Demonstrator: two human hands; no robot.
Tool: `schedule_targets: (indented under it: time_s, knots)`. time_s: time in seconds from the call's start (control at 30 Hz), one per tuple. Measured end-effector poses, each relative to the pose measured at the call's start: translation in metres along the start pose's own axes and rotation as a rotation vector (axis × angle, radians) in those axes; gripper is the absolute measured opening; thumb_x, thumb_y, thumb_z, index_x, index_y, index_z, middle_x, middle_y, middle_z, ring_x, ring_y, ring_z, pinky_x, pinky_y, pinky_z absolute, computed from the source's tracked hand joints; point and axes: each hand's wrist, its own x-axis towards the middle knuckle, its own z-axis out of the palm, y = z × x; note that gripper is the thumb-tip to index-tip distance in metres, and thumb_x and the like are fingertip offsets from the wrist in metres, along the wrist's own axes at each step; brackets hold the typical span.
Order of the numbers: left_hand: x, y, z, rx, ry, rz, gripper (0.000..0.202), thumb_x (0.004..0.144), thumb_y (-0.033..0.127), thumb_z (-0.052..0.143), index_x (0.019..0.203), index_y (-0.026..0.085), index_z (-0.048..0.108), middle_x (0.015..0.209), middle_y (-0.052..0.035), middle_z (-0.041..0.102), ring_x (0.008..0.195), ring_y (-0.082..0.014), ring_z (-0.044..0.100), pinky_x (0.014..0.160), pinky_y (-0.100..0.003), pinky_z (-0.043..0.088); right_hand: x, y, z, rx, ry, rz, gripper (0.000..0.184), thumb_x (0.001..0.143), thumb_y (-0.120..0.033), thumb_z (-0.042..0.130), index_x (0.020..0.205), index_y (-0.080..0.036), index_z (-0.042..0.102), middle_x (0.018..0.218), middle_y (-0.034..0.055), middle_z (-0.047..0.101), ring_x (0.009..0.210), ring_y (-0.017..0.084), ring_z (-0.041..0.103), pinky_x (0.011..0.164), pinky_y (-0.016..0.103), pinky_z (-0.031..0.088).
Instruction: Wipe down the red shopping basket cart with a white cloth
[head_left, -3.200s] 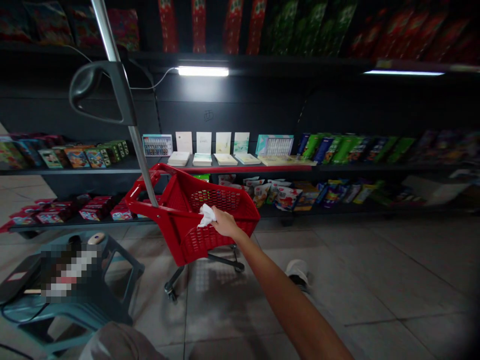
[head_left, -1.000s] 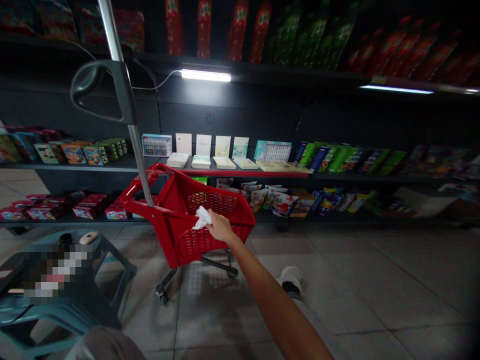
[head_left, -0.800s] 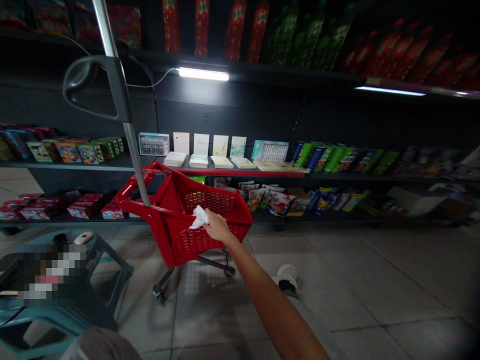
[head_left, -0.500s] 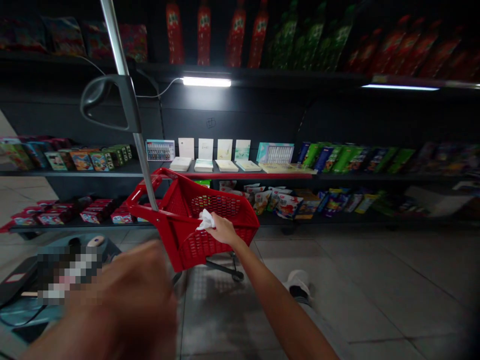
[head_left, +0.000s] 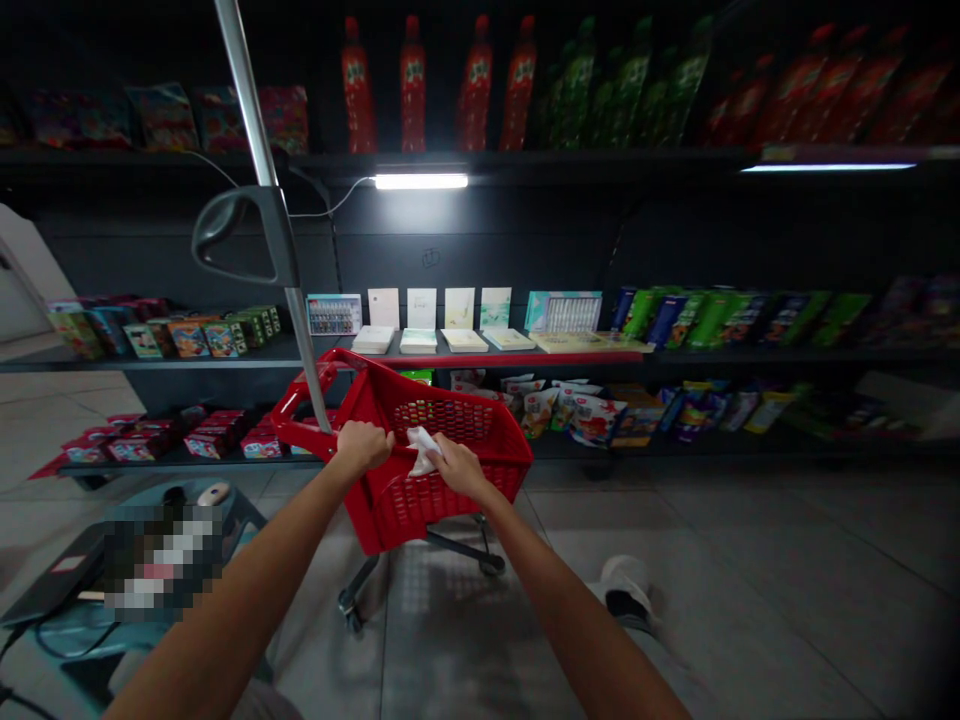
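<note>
A red plastic shopping cart (head_left: 397, 510) stands in front of the shelves, with its handle on the left. On its near upper rim, close to the handle, my left hand (head_left: 364, 445) is closed, thumb side toward the basket. My right hand (head_left: 459, 468) pinches a crumpled white cloth (head_left: 424, 455), possibly a tissue, against the same rim a little farther right. Part of the cloth hangs down over the basket's side. The fingertips of both hands are partly hidden.
A metal pole (head_left: 259, 130) with a grey loop grip (head_left: 281, 235) rises by the cart handle. A teal stool (head_left: 247, 510) carrying a dark device is at lower left. Shelves (head_left: 480, 358) hold notebooks, snacks and bottles. A shoe (head_left: 626, 580) is on the tiled floor.
My left hand has come forward from the blurred foreground onto the cart's rim. The right hand stays at the rim with the white cloth. The view has shifted slightly.
</note>
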Motion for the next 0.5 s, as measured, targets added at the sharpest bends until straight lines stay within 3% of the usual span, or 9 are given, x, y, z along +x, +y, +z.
schedule_targets:
  time_s: [0.13, 0.27, 0.4, 0.5]
  knots:
    - [0.006, -0.010, 0.001, 0.078, 0.000, 0.039, 0.058, 0.101, 0.051, 0.033, 0.103, 0.016, 0.080, 0.114, -0.0194, 0.075, 0.113, -0.0316, 0.068, 0.095, -0.040, 0.046, -0.002, 0.010, 0.001, 0.081, -0.005, -0.101, 0.037, 0.104, -0.035, 0.042, 0.140, -0.027, 0.047, 0.127, 0.0041, 0.069, 0.111, 0.022, 0.066, 0.088, 0.029, 0.044]
    - [0.009, -0.017, 0.004, 0.103, 0.033, 0.052, 0.065, 0.101, 0.056, 0.028, 0.103, 0.016, 0.080, 0.112, -0.0187, 0.076, 0.110, -0.0295, 0.069, 0.095, -0.037, 0.046, -0.007, 0.031, -0.001, 0.101, -0.009, -0.256, 0.052, 0.097, -0.016, 0.045, 0.148, -0.025, 0.045, 0.149, 0.0050, 0.055, 0.129, 0.019, 0.056, 0.104, 0.030, 0.042]
    - [0.010, -0.018, 0.009, 0.099, 0.070, 0.036, 0.070, 0.101, 0.057, 0.024, 0.104, 0.015, 0.080, 0.111, -0.0193, 0.076, 0.108, -0.0289, 0.070, 0.094, -0.036, 0.047, -0.021, 0.067, -0.008, 0.043, 0.007, -0.294, 0.048, 0.093, -0.010, 0.044, 0.138, -0.019, 0.055, 0.141, 0.0078, 0.061, 0.125, 0.020, 0.058, 0.105, 0.033, 0.043]
    - [0.011, -0.018, 0.012, 0.088, 0.087, 0.023, 0.068, 0.100, 0.056, 0.027, 0.105, 0.015, 0.080, 0.110, -0.0193, 0.076, 0.107, -0.0290, 0.071, 0.093, -0.037, 0.048, -0.043, 0.101, -0.022, -0.072, 0.090, -0.227, 0.039, 0.090, -0.009, 0.048, 0.125, -0.018, 0.063, 0.126, 0.0098, 0.067, 0.117, 0.021, 0.059, 0.101, 0.034, 0.046]
